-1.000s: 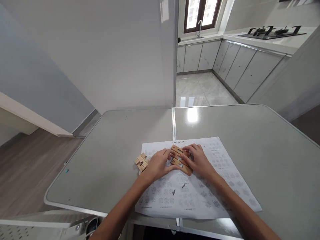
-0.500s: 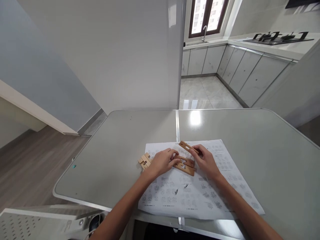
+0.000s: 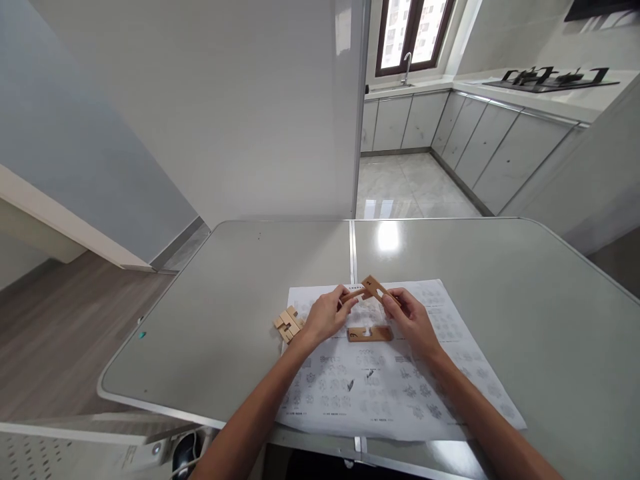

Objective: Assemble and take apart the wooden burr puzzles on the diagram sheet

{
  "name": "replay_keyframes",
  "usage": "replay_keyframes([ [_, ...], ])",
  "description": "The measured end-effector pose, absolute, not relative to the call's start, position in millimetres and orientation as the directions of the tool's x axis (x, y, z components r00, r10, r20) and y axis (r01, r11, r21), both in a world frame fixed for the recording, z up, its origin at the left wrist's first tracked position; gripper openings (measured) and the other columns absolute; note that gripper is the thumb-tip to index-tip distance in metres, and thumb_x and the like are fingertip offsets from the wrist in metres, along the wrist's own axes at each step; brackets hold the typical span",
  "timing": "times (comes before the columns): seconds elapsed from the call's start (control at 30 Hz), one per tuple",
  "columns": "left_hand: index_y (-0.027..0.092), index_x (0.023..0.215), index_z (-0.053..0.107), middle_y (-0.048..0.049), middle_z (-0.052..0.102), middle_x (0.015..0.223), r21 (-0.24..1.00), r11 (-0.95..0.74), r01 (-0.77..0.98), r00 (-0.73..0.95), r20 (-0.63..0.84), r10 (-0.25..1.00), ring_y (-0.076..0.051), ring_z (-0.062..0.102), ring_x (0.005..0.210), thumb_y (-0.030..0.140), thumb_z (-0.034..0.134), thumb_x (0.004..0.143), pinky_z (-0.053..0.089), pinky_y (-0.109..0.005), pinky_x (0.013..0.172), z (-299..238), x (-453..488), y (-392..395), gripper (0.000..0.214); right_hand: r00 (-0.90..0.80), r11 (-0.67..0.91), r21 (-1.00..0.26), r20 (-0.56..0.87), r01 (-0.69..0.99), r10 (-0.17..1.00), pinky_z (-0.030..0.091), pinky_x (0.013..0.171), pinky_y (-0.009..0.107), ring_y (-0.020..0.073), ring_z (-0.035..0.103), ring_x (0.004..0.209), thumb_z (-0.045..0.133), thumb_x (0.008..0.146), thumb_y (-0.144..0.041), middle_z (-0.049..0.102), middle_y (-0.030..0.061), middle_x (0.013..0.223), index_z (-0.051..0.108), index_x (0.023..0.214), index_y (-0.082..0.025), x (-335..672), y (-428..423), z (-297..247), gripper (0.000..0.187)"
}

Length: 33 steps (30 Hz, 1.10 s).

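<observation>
My left hand (image 3: 324, 316) pinches a flat notched wooden piece (image 3: 353, 295) a little above the paper. My right hand (image 3: 411, 318) pinches a second wooden piece (image 3: 376, 287) marked with a number; the two pieces meet at their far ends in a peak. A third wooden piece (image 3: 370, 334) lies flat on the printed instruction sheet (image 3: 395, 380) between my hands. A small stack of lighter wooden pieces (image 3: 287, 324) sits by my left wrist at the sheet's left edge.
The grey folding table (image 3: 235, 293) has a seam down its middle and rounded metal-edged corners. A white wall panel (image 3: 260, 113) rises behind it. To the right, a kitchen with cabinets (image 3: 480, 140), a sink and a stove.
Both hands lifted one wooden piece each off the sheet and brought their far ends together. One piece stays flat on the paper. The camera shifted slightly.
</observation>
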<state>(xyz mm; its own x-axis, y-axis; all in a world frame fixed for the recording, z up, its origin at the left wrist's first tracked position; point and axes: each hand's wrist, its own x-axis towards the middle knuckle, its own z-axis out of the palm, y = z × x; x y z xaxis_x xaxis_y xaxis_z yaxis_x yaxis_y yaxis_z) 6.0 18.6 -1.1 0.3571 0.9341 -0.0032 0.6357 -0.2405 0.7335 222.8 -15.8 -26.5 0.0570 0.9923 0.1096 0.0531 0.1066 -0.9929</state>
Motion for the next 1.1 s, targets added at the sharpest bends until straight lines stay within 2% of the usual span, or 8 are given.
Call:
replay_keyframes([
  [0.13,0.023,0.112,0.068,-0.0013,0.077,0.086,0.919,-0.138,0.37,0.261,0.04,0.965,-0.015,0.068,0.064,0.048,0.052,0.105,0.052,-0.027,0.066,-10.7,14.6,18.1,0.031,-0.056,0.038,-0.999,0.04,-0.038,0.998,0.038,0.051,0.028,0.0121,0.042,0.051,0.059,0.102,-0.062,0.057,-0.005,0.066,0.056,0.096,-0.024,218.9,-18.8,-27.6,0.039],
  [0.27,0.022,0.125,0.069,-0.0068,0.081,0.105,0.969,-0.126,0.212,0.225,0.077,0.971,-0.016,0.074,0.071,0.049,0.053,0.105,0.055,-0.026,0.065,-18.6,23.3,15.6,0.038,-0.054,0.049,-0.996,0.045,0.079,0.998,0.035,0.05,0.027,0.0137,0.042,0.052,0.055,0.102,-0.064,0.05,-0.0063,0.061,0.06,0.104,-0.022,216.8,-20.0,-31.8,0.042],
  [0.37,0.022,0.131,0.069,-0.0073,0.081,0.107,0.976,-0.135,0.169,0.198,0.1,0.975,-0.018,0.077,0.079,0.047,0.054,0.105,0.056,-0.027,0.069,-22.2,26.6,13.1,0.039,-0.038,0.073,-0.981,0.067,0.182,0.997,0.034,0.051,0.027,0.0138,0.041,0.053,0.053,0.104,-0.062,0.049,-0.0062,0.062,0.062,0.108,-0.022,216.2,-21.0,-33.8,0.041],
  [0.53,0.02,0.14,0.069,-0.0058,0.081,0.092,0.969,-0.135,0.207,0.169,0.1,0.98,-0.02,0.077,0.085,0.042,0.056,0.105,0.055,-0.028,0.077,-24.2,26.6,8.6,0.043,-0.014,0.071,-0.961,0.07,0.269,0.997,0.034,0.053,0.028,0.0145,0.041,0.055,0.05,0.105,-0.058,0.051,-0.0052,0.065,0.061,0.11,-0.022,215.2,-22.7,-37.7,0.038],
  [0.7,0.021,0.146,0.068,-0.0036,0.081,0.087,0.943,-0.154,0.294,0.169,0.108,0.98,-0.015,0.067,0.072,0.037,0.057,0.104,0.052,-0.026,0.072,-24.5,25.0,5.5,0.046,-0.008,0.043,-0.965,0.042,0.258,0.999,0.033,0.053,0.028,0.0142,0.039,0.056,0.051,0.105,-0.06,0.05,-0.0052,0.065,0.063,0.11,-0.021,216.0,-22.3,-39.2,0.041],
  [0.8,0.025,0.149,0.065,-0.0014,0.081,0.089,0.918,-0.182,0.352,0.195,0.118,0.974,-0.013,0.062,0.066,0.038,0.056,0.104,0.052,-0.025,0.069,-25.4,24.0,4.7,0.047,-0.035,0.024,-0.974,0.017,0.223,0.999,0.032,0.052,0.027,0.0144,0.038,0.055,0.051,0.104,-0.063,0.049,-0.0055,0.065,0.063,0.111,-0.021,216.9,-21.1,-39.8,0.044],
  [0.97,0.029,0.155,0.058,-0.0032,0.082,0.099,0.882,-0.261,0.393,0.274,0.158,0.949,-0.016,0.067,0.075,0.038,0.053,0.106,0.057,-0.028,0.077,-24.5,22.5,2.3,0.05,-0.063,0.017,-0.984,0.006,0.18,0.998,0.033,0.053,0.028,0.0145,0.042,0.055,0.052,0.104,-0.064,0.052,-0.0053,0.065,0.061,0.113,-0.022,215.9,-19.8,-39.3,0.044],
  [1.1,0.032,0.154,0.058,-0.0045,0.083,0.109,0.847,-0.328,0.419,0.344,0.186,0.92,-0.017,0.07,0.079,0.036,0.052,0.107,0.059,-0.029,0.079,-22.6,21.2,0.3,0.048,-0.072,0.027,-0.986,0.015,0.162,0.997,0.037,0.054,0.029,0.0149,0.046,0.055,0.055,0.102,-0.066,0.056,-0.0045,0.063,0.063,0.114,-0.021,215.2,-19.3,-33.3,0.047],
])
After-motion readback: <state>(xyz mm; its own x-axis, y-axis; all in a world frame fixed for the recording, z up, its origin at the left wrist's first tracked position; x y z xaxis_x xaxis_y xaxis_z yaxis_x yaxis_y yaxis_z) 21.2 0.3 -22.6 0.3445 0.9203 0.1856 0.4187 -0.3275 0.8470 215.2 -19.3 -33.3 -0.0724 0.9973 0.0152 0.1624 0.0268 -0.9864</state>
